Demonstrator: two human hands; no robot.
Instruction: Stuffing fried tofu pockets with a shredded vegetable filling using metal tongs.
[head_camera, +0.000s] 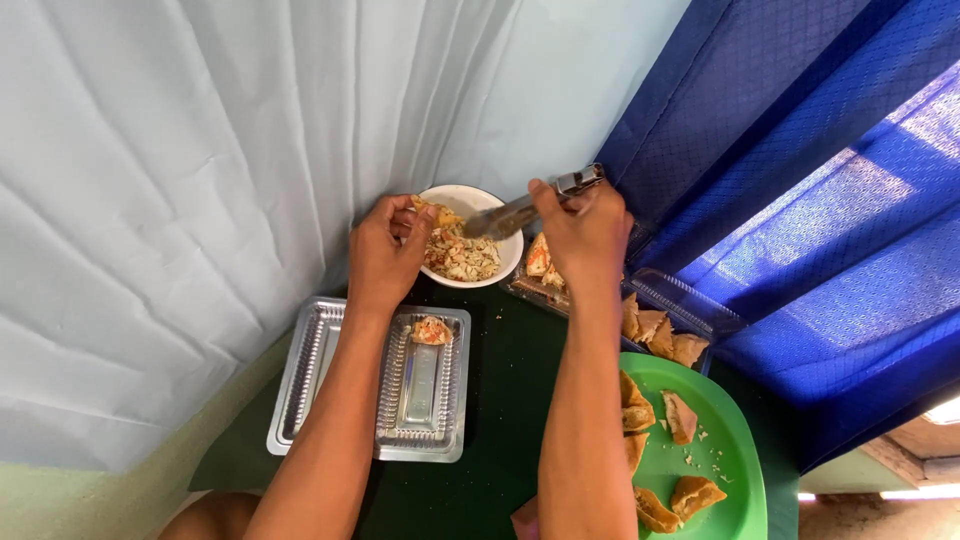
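Note:
My left hand (385, 250) holds a fried tofu piece (432, 212) at the left rim of a white bowl (500, 270) filled with chopped vegetable mix (462, 258). My right hand (585, 235) grips metal tongs (520, 210), whose tips reach into the bowl beside the tofu piece. Below the left hand lies an open clear plastic hinged box (320, 375), with one stuffed tofu piece (431, 330) in its right half.
A clear tray (690, 305) with more fried tofu pieces stands right of the bowl. A green plate (735, 450) at the lower right carries several tofu pieces. All rest on a dark green table (505, 400). A pale cloth hangs at left, a blue curtain at right.

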